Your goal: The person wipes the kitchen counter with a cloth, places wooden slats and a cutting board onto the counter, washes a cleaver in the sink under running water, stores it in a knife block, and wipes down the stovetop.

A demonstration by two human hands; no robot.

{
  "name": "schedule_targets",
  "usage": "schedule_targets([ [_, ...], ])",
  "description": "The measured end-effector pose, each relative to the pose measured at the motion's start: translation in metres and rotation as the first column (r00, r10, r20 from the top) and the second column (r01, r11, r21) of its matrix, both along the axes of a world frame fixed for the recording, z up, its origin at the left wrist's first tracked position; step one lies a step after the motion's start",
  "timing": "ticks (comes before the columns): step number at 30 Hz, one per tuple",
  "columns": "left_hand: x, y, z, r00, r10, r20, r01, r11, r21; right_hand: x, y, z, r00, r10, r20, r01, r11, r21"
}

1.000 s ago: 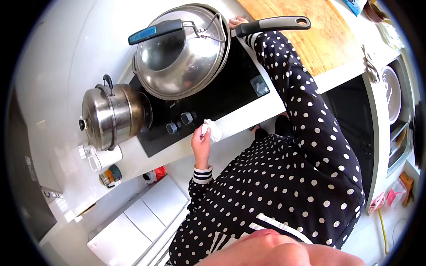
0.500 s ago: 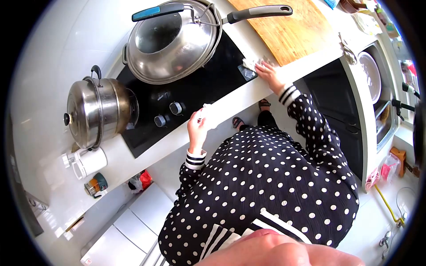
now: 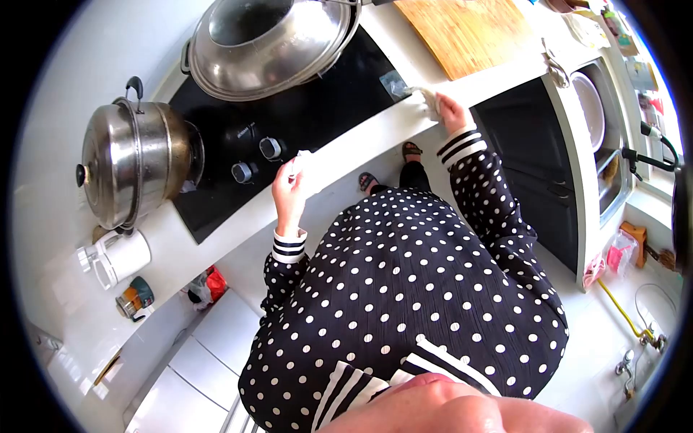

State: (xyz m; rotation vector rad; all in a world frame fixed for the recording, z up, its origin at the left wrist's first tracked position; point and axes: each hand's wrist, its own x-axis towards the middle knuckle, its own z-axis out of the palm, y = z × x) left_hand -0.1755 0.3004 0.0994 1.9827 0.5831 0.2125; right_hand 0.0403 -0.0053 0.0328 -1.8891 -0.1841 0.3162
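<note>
My right hand (image 3: 453, 114) is closed on a thin, crumpled white wipe (image 3: 429, 102), which hangs at the front edge of the counter, right of the cooktop corner. Over the counter's front edge, closer to the knobs, my left hand (image 3: 288, 193) is closed on a small white piece of tissue (image 3: 301, 162), its lower part hidden by the fingers. Beside both hands lies the black glass cooktop (image 3: 310, 115) with two knobs, the nearer one a silver knob (image 3: 271, 149). A clear label or film (image 3: 394, 84) sits at the cooktop's right corner.
A lidded wok (image 3: 271, 58) stands at the back of the cooktop, and a tall steel pot (image 3: 133, 162) on its left. A wooden cutting board (image 3: 465, 36) lies right of it. A white jug (image 3: 123, 257) and a small jar (image 3: 136, 298) stand at left. The sink (image 3: 613, 173) is at right.
My right hand has lifted off the cooktop corner and pulled the wipe toward the counter edge, its fingers now closed. My left hand stays by the knobs. The view has shifted.
</note>
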Motion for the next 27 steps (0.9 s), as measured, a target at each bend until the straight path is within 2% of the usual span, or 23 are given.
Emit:
schedule_targets([
  [1,0.002,-0.001,0.002,1.0,-0.015,0.004,0.015,1.0,0.009,0.002,-0.002,0.016,0.904,-0.052,-0.424,0.222,0.906,0.361],
  [3,0.001,-0.001,-0.004,1.0,-0.016,0.001,0.016,1.0,-0.021,0.003,0.003,0.064,0.844,0.007,-0.536,0.279,0.849,0.449],
  [4,0.002,-0.002,-0.004,1.0,-0.017,0.001,0.017,0.999,-0.032,0.01,-0.002,0.056,0.85,0.061,-0.524,0.243,0.836,0.492],
  [7,0.003,-0.005,-0.007,1.0,-0.03,0.007,0.031,0.998,-0.053,0.04,-0.008,0.03,0.835,0.113,-0.538,0.118,0.919,0.376],
  [8,0.004,-0.005,-0.008,0.999,-0.037,0.009,0.038,0.997,-0.06,0.046,-0.005,0.028,0.855,0.0,-0.519,0.119,0.973,0.196],
  [9,0.005,-0.006,-0.007,0.999,-0.032,0.009,0.033,0.998,-0.057,0.048,0.003,0.024,0.909,-0.147,-0.389,0.142,0.989,-0.044],
  [10,0.005,-0.006,-0.006,1.0,-0.029,0.007,0.029,0.998,-0.052,0.052,-0.001,-0.007,0.994,-0.102,-0.03,0.093,0.973,-0.211],
  [11,0.004,-0.006,-0.005,1.0,-0.028,0.004,0.028,0.999,-0.046,0.054,-0.006,-0.036,0.949,0.017,0.316,0.109,0.92,-0.377],
  [12,0.004,-0.005,-0.005,1.0,-0.016,-0.006,0.016,0.999,-0.042,0.038,0.003,-0.006,0.955,0.068,0.29,0.054,0.918,-0.392],
  [13,0.003,-0.006,-0.007,1.0,-0.006,-0.013,0.005,0.999,-0.039,0.023,0.011,0.025,0.986,0.106,0.13,-0.051,0.929,-0.367],
  [15,0.005,-0.007,-0.01,1.0,0.009,-0.007,-0.01,0.999,-0.044,-0.006,0.025,0.006,0.924,0.118,0.364,0.141,0.78,-0.61],
  [17,0.005,-0.011,-0.011,1.0,0.015,0.003,-0.015,0.998,-0.058,-0.01,0.034,-0.003,0.804,0.277,0.526,0.168,0.743,-0.648],
  [18,0.007,-0.012,-0.011,1.0,0.007,-0.017,-0.008,0.999,-0.05,-0.002,0.037,-0.008,0.776,0.389,0.497,0.169,0.63,-0.758],
  [19,0.009,-0.014,-0.01,1.0,0.007,-0.02,-0.008,0.998,-0.06,0.004,0.05,-0.017,0.896,0.062,0.44,0.115,0.924,-0.364],
  [20,0.011,-0.017,-0.01,1.0,0.009,-0.022,-0.011,0.998,-0.069,0.023,0.05,-0.033,0.833,0.271,0.482,0.102,0.782,-0.615],
  [21,0.014,-0.019,-0.009,1.0,0.013,-0.022,-0.015,0.997,-0.077,0.036,0.055,-0.026,0.754,0.477,0.453,0.126,0.572,-0.811],
  [22,0.017,-0.019,-0.009,1.0,0.016,-0.02,-0.018,0.995,-0.096,0.051,0.058,-0.016,0.727,0.626,0.282,0.068,0.343,-0.937],
  [23,0.019,-0.02,-0.009,1.0,0.017,-0.024,-0.019,0.995,-0.095,0.061,0.063,0.001,0.865,0.453,0.216,-0.055,0.514,-0.856],
  [25,0.024,-0.022,-0.01,0.999,0.033,0.006,-0.032,0.991,-0.127,0.092,0.082,0.027,0.846,0.477,0.239,-0.098,0.579,-0.809],
  [27,0.028,-0.024,-0.009,0.998,0.054,-0.016,-0.056,0.993,-0.108,0.134,0.113,0.036,0.756,0.415,0.505,0.01,0.765,-0.644],
])
